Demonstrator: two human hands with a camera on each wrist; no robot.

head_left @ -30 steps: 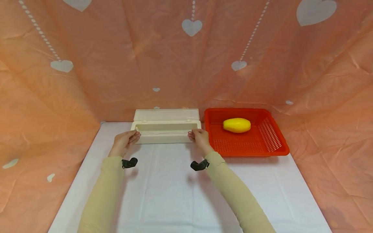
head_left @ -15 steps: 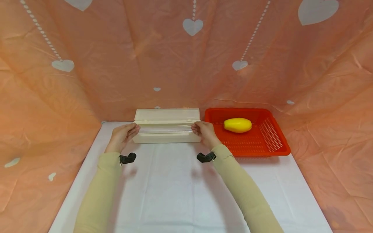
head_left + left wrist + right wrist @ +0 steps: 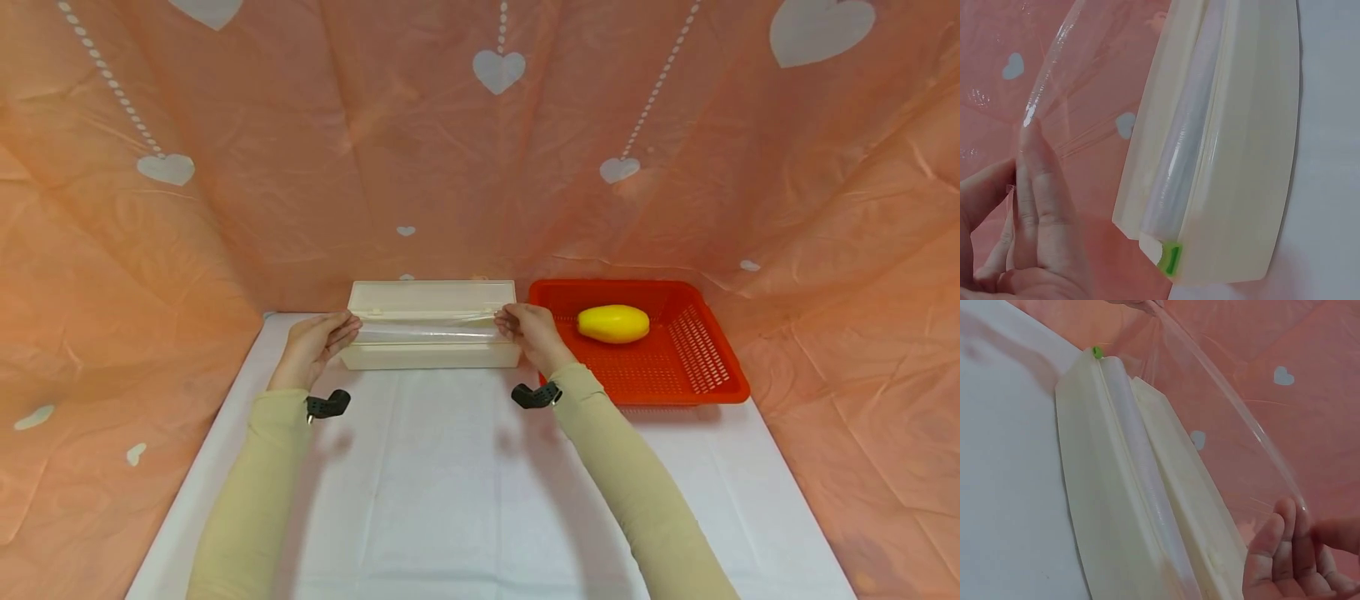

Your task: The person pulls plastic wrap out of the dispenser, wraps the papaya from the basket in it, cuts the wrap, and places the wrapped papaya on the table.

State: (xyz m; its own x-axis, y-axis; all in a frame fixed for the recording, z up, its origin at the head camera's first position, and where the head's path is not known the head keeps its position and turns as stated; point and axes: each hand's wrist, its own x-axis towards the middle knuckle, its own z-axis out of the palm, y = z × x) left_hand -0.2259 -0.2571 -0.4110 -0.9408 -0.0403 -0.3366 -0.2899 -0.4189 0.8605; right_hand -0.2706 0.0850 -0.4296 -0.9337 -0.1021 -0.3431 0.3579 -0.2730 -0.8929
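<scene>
A long cream dispenser box [image 3: 431, 358] stands at the back of the table with its lid [image 3: 431, 295] tipped back. Inside lies a roll of clear plastic wrap [image 3: 1180, 150]. Above the box a sheet of the plastic wrap [image 3: 1244, 415] is stretched between both hands. My left hand [image 3: 315, 343] pinches one corner of its edge between thumb and fingers. At the other end my right hand [image 3: 534, 335] pinches the opposite corner. Both wrist views show the edge running taut between the fingers. A small green piece [image 3: 1171, 259] sits at the box's left end.
A red perforated basket [image 3: 645, 387] stands right of the box, close to the right hand. In it lies a yellow papaya-shaped fruit [image 3: 613, 323]. White cloth [image 3: 435, 483] covers the table, and an orange curtain with hearts [image 3: 420, 167] hangs right behind.
Both hands have risen from the box's front edge and moved slightly back and apart. The wrap between them has been drawn up off the roll.
</scene>
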